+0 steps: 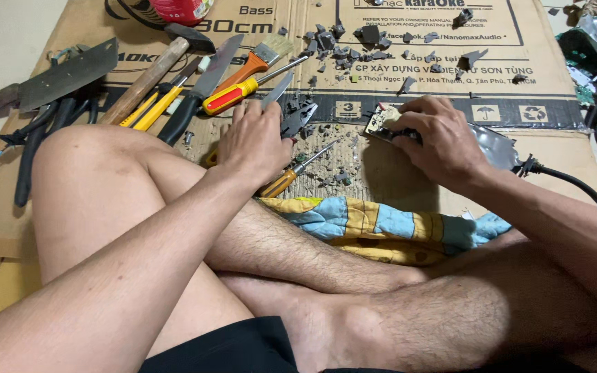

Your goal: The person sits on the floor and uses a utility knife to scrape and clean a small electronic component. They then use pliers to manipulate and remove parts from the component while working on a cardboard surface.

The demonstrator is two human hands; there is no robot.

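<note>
Cardboard sheet [70,207]: lay flat on the floor, printed side up, carrying every tool and scrap.
Legs: person sat cross-legged at the sheet's near edge, bare knees up, dark shorts.
Cloth [374,228]: patchwork of yellow and blue, bunched between the shins and the work spot.
Tool row: cleaver [57,79] far left, then hammer [153,69], knife [205,76], paintbrush [257,59] and a red-and-yellow screwdriver [243,90], lying side by side, handles toward the person.
Cable [575,183]: black, ran off right from under the right wrist.
Right hand [437,141]: fingers curled down and clamped on a small black part [385,124], pressing it against the cardboard at centre right.
Left hand [253,141]: palm down, fingers bent over pliers [298,117]; whether it gripped them, cannot tell.
Second screwdriver [298,169]: yellow handle, lay just below the left hand.
Debris [354,41]: grey broken chips scattered beyond both hands.
</note>
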